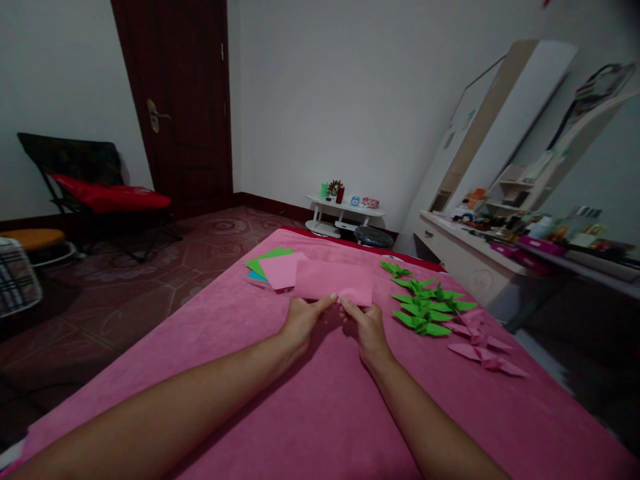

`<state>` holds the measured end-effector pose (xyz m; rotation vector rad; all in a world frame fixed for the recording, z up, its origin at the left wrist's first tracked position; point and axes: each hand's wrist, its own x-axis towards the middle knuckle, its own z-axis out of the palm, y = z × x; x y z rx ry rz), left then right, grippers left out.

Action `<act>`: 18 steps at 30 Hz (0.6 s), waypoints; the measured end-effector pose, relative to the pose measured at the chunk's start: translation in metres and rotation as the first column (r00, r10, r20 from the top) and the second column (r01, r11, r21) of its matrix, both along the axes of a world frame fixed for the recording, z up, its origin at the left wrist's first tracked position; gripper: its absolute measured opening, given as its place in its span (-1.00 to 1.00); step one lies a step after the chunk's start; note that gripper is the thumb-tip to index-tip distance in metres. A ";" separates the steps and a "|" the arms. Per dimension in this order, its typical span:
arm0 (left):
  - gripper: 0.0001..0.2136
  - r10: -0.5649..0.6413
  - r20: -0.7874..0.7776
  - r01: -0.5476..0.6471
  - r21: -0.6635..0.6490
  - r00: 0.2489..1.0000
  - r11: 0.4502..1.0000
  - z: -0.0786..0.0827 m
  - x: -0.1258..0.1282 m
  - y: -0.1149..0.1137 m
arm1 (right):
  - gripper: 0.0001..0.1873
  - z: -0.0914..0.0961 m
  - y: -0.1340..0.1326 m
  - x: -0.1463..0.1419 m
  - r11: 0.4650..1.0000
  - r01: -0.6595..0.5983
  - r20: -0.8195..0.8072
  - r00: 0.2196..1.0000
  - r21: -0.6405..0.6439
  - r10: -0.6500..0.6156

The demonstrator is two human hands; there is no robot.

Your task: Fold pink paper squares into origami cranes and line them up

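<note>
A pink sheet of origami paper (333,280) is held up in front of me over the pink cloth, its outline a wide rectangle. My left hand (306,320) pinches its lower edge near the middle, thumb on the near side. Close beside it, my right hand (367,325) grips the same edge, also by thumb and fingers. Both hands' other fingers are mostly hidden behind the paper. Just left of the held sheet lies a fanned stack of coloured paper (270,265) in green, pink and blue. To the right rest several green paper cranes (423,307) and pink paper cranes (487,357).
The pink cloth (225,373) covers the surface under my arms. A dressing table (470,250) crowded with small items stands at the right. Farther back is a low white table (345,205). A folding chair (100,190) with red fabric stands at the left by a door (185,100).
</note>
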<state>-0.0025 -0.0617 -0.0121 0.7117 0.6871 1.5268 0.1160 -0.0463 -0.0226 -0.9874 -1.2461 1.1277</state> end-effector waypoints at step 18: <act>-0.67 0.122 -0.391 -0.091 0.095 0.912 0.991 0.000 -0.027 0.022 | -0.74 0.003 0.006 0.011 0.975 0.197 -0.177 0.968 0.099 -0.178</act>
